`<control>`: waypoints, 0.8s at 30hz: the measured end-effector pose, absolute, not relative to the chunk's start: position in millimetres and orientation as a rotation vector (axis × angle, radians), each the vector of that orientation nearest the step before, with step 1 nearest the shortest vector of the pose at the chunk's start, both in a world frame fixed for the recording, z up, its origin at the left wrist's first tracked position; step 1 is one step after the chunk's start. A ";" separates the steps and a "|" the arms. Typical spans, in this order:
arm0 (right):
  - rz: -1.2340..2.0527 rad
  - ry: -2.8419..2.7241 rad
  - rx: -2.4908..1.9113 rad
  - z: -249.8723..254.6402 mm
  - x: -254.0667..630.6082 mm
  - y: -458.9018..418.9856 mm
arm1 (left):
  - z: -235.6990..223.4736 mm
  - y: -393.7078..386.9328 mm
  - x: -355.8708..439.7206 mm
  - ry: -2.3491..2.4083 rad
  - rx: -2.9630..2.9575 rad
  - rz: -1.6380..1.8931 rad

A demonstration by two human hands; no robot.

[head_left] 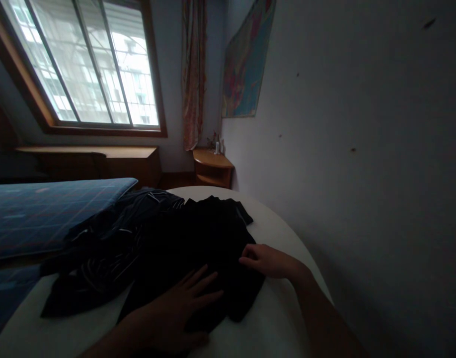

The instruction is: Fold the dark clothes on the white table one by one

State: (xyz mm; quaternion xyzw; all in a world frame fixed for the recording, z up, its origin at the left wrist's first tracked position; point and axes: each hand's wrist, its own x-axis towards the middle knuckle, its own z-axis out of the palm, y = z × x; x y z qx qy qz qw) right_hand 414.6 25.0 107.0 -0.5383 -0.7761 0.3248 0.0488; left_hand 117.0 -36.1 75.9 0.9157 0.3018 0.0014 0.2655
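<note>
Black garment (201,233) lies on white table (274,231), too dark to read folds. Left hand (181,306) flat on it, fingers spread, nothing gripped. Right hand (267,259) at its right edge, fingers curled; can't tell if cloth is pinched. Dark clothes (109,258) alongside, border unclear. Forearms (317,303) cut off at bottom.

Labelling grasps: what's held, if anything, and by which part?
Left hand: spread open over the black garment, gripping nothing. Right hand: curled at the garment's right edge; too dark to tell whether that edge is pinched.
</note>
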 end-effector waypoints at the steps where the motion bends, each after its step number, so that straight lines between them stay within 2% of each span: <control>1: 1.026 -2.375 -1.647 106.2 413.7 25.3 | 75.0 -34.4 115.0 0.820 2.460 0.006; 10: 1.511 -2.357 -1.597 111.6 418.3 21.1 | 80.0 -36.8 111.4 0.773 2.462 -0.028; 12: 1.508 -2.359 -1.614 113.6 421.0 19.0 | 90.6 -43.6 113.6 0.730 2.481 -0.008; 15: 1.274 -2.357 -1.677 115.2 421.0 20.8 | 111.5 -55.0 122.9 0.679 2.515 0.027; 18: 0.823 -2.332 -1.626 113.6 415.0 28.5 | 121.4 -61.4 134.9 0.613 2.523 -0.007; 21: 0.495 -2.323 -1.407 105.7 406.4 36.8 | 109.0 -61.6 141.9 0.675 2.573 0.092; 24: 0.361 -2.377 -1.225 91.0 397.3 40.9 | 89.6 -60.6 143.8 0.717 2.647 0.140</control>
